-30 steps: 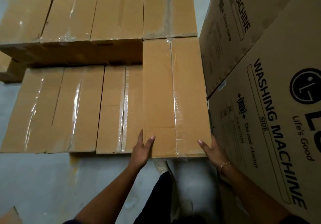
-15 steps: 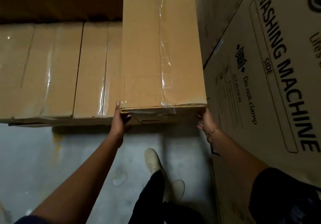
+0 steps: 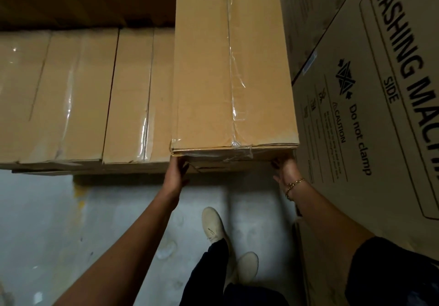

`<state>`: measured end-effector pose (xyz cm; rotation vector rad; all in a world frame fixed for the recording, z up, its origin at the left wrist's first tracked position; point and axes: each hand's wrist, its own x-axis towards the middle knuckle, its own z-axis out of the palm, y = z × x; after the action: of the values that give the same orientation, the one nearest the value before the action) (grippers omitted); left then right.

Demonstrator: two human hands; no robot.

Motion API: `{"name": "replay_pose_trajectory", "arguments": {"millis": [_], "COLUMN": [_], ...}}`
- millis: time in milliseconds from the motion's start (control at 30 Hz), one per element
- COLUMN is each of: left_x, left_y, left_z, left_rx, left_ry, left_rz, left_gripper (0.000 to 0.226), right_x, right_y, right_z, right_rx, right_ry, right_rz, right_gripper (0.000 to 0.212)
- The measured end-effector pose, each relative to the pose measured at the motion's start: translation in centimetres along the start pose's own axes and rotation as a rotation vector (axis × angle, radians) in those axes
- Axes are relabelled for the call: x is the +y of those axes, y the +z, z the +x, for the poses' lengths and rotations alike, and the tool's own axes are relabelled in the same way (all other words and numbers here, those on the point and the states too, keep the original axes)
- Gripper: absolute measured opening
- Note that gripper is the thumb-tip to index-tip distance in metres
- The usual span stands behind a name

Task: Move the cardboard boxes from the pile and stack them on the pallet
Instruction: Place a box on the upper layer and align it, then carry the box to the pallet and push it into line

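**Matt cardboard, shiny tape**

The long box (image 3: 232, 68) is matt brown cardboard, its seam sealed with glossy clear tape (image 3: 235, 106), wrinkled near the end. The neighbouring boxes (image 3: 83, 96) look the same. The printed carton (image 3: 380, 120) is smooth cardboard. The floor (image 3: 71, 222) is dull, scuffed concrete.

Forearms bare. Thin gold chain bracelet (image 3: 294, 186) at right hand (image 3: 285, 171), just beside the washing-machine carton (image 3: 380, 127). Dark sleeve (image 3: 392, 272) on that arm, near the carton too. Dark trousers (image 3: 209, 270), pale beige shoes (image 3: 213, 225), left of the carton.
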<state>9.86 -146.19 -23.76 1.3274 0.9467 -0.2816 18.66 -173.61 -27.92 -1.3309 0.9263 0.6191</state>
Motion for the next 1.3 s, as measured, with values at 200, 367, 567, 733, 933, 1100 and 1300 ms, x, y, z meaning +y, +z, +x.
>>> {"name": "replay_pose_trajectory", "arguments": {"millis": [200, 367, 567, 733, 933, 1100, 1300], "left_x": [6.0, 12.1, 17.7, 20.0, 23.1, 23.9, 24.0], "left_y": [-1.2, -2.7, -5.3, -10.2, -17.6, -24.6, -35.1], "left_z": [-5.2, -12.1, -24.2, -32.7, -38.6, -41.2, -42.2], "left_rx": [-0.002, -0.079, -0.080, 0.008, 0.183, 0.291, 0.424], "left_ry": [-0.002, 0.107, 0.309, 0.503, 0.666, 0.707, 0.716], "left_rz": [0.019, 0.094, 0.186, 0.192, 0.117, 0.061, 0.065], "left_gripper": [0.077, 0.075, 0.073, 0.067, 0.061, 0.053, 0.053], "right_x": [-4.2, -8.7, -13.3, -15.3, -17.7, -16.8, -13.4], "right_y": [-1.3, -2.2, -1.5, 1.0, 6.9, 13.9, 25.6], "right_z": [-7.9, -15.4, -27.5, -37.0, -46.3, -51.8, -56.8], "right_rx": [-0.062, -0.078, -0.137, -0.227, -0.338, -0.469, -0.640], "right_ry": [-0.081, -0.214, -0.538, -0.771, -1.047, -1.169, -1.200], "right_rz": [-0.090, -0.239, -0.483, -0.712, -0.879, -0.929, -1.009], "right_gripper": [0.109, 0.084, 0.045, 0.060, 0.064, 0.065, 0.066]}}
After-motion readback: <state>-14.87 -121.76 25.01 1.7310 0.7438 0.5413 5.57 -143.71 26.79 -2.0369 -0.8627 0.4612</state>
